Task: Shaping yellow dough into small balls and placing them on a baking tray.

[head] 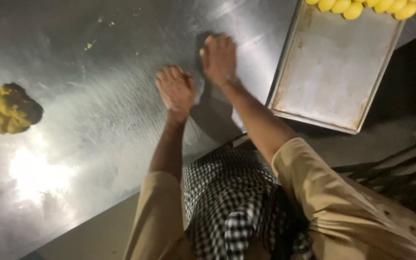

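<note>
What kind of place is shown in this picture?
Probably a bakery or commercial kitchen: a steel worktable, a lump of yellow dough, and a metal baking tray holding shaped yellow dough pieces.

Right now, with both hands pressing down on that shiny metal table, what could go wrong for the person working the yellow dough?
1. The left hand and right hand press close together on the steel table; whatever lies under them is hidden, so it could perhaps be squashed unevenly.
2. The lump of yellow dough sits uncovered far to the side and may dry out.
3. The rectangular metal tray lies right beside the right forearm; a wide elbow swing might knock it and disturb the yellow dough balls.
</note>
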